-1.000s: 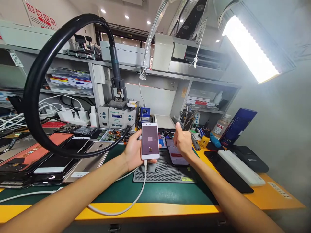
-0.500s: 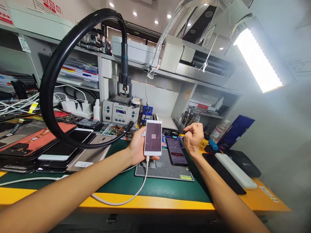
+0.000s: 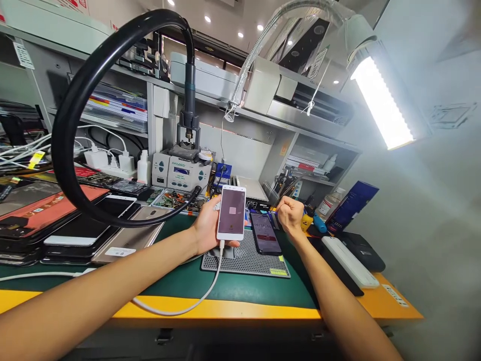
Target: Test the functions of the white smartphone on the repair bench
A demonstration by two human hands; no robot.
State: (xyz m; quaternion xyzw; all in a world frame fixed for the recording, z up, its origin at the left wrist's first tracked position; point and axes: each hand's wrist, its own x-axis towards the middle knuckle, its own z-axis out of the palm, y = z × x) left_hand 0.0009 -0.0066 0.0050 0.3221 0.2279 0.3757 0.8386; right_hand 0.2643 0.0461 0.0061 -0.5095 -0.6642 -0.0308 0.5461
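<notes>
My left hand [image 3: 206, 226] is wrapped round a white smartphone [image 3: 231, 213], tilted up to face me. Its lit screen is dark purple with a small pale square. A white charging cable [image 3: 215, 287] is plugged into its bottom edge and loops down over the table's front. My right hand [image 3: 290, 213], curled into a fist with nothing visible in it, hovers to the right of a second, dark phone [image 3: 265, 233]. That phone lies on a grey perforated mat [image 3: 248, 264] and shows a timer-like display with a red bar.
Several phones and phone parts [image 3: 75, 225] are piled at the left. A rework station [image 3: 178, 170] with a looping black hose [image 3: 62, 125] stands behind. A bright lamp [image 3: 383, 103] hangs at upper right. A white power bank-like block [image 3: 349, 261] and bottles are at right.
My right hand's fingers have curled in further from a loose point into a fist. The whole view has shifted slightly, while the white phone stays in my left hand.
</notes>
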